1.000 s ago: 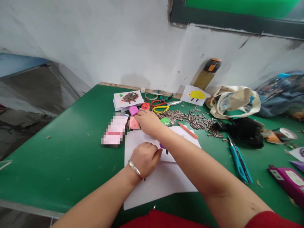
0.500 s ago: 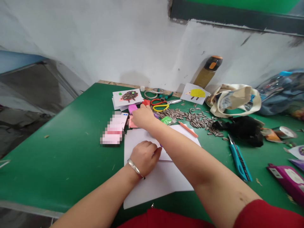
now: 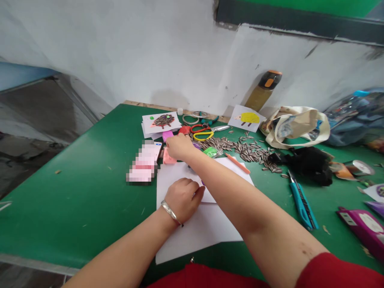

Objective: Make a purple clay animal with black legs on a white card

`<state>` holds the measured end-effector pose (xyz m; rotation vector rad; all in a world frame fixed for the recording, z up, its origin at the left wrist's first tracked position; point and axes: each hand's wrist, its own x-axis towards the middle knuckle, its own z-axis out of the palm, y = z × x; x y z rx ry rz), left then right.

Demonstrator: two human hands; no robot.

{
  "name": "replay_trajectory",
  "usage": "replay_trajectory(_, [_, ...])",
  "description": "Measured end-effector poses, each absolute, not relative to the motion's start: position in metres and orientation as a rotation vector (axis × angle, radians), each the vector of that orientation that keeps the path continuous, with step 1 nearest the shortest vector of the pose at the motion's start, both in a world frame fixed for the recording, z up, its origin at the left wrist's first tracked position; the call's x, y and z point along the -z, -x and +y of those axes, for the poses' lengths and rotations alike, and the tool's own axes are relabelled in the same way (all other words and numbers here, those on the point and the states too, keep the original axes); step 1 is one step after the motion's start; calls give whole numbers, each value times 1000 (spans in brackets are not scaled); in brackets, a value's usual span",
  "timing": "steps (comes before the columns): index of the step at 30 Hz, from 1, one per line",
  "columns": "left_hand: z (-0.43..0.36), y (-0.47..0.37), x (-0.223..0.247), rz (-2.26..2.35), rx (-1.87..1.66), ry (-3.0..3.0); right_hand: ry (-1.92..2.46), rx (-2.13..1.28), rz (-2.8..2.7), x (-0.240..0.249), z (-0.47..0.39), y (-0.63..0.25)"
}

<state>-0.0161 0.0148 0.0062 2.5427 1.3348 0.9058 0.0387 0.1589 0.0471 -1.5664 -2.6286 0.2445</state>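
My left hand (image 3: 183, 200), with a silver bangle at the wrist, rests on the white paper (image 3: 180, 244); its fingers curl in and their tips are hidden. Farther forward, my right hand (image 3: 180, 147) is over the small coloured packs, between a pink-purple one (image 3: 167, 135) and a salmon one (image 3: 169, 157). Its fingertips point down and I cannot make out what is between them. A bit of purple shows on the sheet beside my left hand. The phone (image 3: 144, 164) lies left of the paper, and an orange stick (image 3: 238, 163) lies on its upper right.
Behind are a hedgehog picture (image 3: 162, 121), yellow-handled scissors (image 3: 204, 136), striped seeds (image 3: 252, 152) and a yellow hedgehog card (image 3: 247, 118). A bottle (image 3: 262, 91) leans on the wall. Rightward lie a cloth bag (image 3: 297, 124), a black bag (image 3: 312, 165), a blue cutter (image 3: 302, 204) and a magenta box (image 3: 361, 228).
My right hand has shifted very slightly, and more of the salmon pack shows below it. My left hand stays in place.
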Motion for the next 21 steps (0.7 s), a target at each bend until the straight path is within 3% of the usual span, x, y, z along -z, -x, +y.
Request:
replay_trajectory(12, [16, 16, -8, 1322, -973, -2515, 1551, -442, -2468, -53, 162, -42])
replay_trajectory(21, [20, 30, -31, 1348, -1429, -2220, 1251, -583, -1976, -95, 134, -107])
